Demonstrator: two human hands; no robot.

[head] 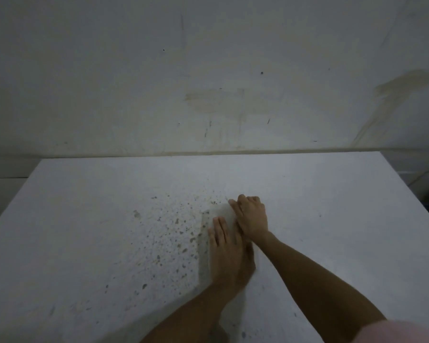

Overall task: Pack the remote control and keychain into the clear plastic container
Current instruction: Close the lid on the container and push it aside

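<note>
Risk of slippage: left hand (229, 256) flat, right hand (252, 216) curled on far edge of clear rectangular plastic container (216, 219); contents unseen.

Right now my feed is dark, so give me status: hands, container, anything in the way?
Left hand flat on clear container. Right hand at its far end. Contents too blurred to tell. Nothing else on table.
</note>
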